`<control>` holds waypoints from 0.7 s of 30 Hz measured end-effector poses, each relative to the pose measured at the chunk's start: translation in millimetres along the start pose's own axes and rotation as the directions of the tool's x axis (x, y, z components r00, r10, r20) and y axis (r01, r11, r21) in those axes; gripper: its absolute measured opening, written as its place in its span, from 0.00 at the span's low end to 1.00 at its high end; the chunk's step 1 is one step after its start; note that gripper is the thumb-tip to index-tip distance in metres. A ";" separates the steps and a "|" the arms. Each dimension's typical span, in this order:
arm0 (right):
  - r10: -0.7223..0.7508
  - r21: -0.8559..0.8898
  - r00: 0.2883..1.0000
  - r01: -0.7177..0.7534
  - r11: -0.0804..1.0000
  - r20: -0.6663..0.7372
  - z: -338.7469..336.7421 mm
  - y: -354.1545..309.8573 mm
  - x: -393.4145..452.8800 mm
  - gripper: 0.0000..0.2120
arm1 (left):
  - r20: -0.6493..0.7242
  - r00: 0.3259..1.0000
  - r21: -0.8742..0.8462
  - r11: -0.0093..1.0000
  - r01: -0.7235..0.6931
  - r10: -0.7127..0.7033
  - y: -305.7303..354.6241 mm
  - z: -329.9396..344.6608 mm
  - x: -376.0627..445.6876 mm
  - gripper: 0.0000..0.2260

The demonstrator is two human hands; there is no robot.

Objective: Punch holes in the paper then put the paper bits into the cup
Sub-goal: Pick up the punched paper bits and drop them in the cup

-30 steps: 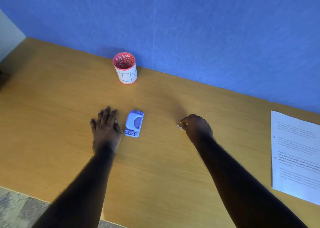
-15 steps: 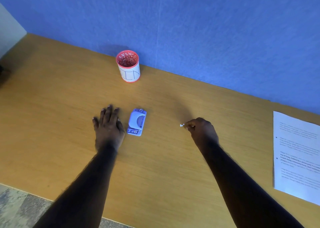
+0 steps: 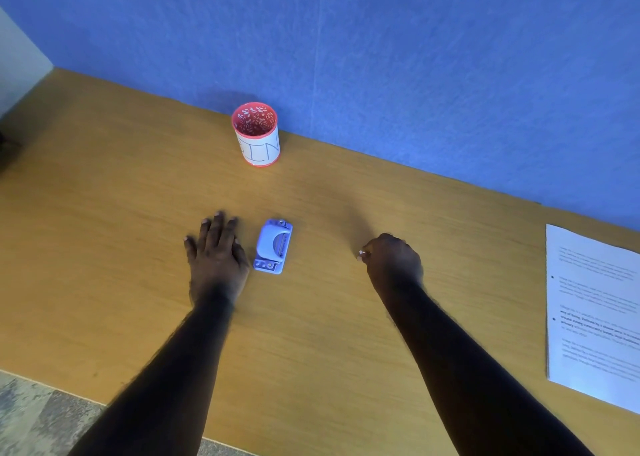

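2 bare hands rest on 1 wood-grain desk (image 3: pixel 104 195). The left hand (image 3: pixel 216 253) lies flat, fingers spread, just left of 1 small lilac hole punch (image 3: pixel 273 246). The right hand (image 3: pixel 393 259) is curled, pinching white paper bits (image 3: pixel 361 254). 1 printed sheet (image 3: pixel 594 310) lies far right. Beyond the punch, 1 red patterned cup (image 3: pixel 258 135) stands by the blue felt-like wall (image 3: pixel 381 57).
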State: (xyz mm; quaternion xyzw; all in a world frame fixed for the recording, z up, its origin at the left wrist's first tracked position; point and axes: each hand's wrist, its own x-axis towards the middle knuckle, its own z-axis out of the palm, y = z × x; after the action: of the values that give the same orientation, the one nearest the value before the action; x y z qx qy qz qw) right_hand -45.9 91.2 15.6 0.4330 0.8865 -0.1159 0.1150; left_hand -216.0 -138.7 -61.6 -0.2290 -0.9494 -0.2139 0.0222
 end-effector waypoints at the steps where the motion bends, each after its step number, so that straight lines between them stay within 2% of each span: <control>1: 0.004 -0.016 1.000 -0.004 1.000 -0.012 0.4 -1.9 -0.4 0.11 | 0.000 1.000 0.000 1.000 0.000 0.000 0.0 -0.2 0.3 0.21; 5: 0.036 -0.060 0.998 -0.039 0.997 -0.046 1.2 -8.6 1.9 0.11 | 0.003 1.000 -0.001 1.000 0.000 0.000 0.5 -0.4 0.4 0.21; 11: 0.099 -0.008 0.995 -0.100 0.995 -0.032 2.2 -14.2 3.0 0.08 | -0.006 1.000 -0.005 1.000 0.011 -0.011 0.8 -1.2 0.4 0.22; 21: 0.037 -0.049 0.999 -0.035 0.998 0.037 0.4 -22.7 6.3 0.04 | 0.020 1.000 0.011 1.000 0.017 -0.017 -0.1 -1.6 0.2 0.24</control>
State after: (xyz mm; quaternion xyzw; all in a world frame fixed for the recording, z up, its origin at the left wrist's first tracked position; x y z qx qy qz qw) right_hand -67.7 82.1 15.7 0.4438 0.8787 -0.1006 0.1441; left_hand -216.3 -139.4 -60.1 -0.2228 -0.9527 -0.2065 0.0121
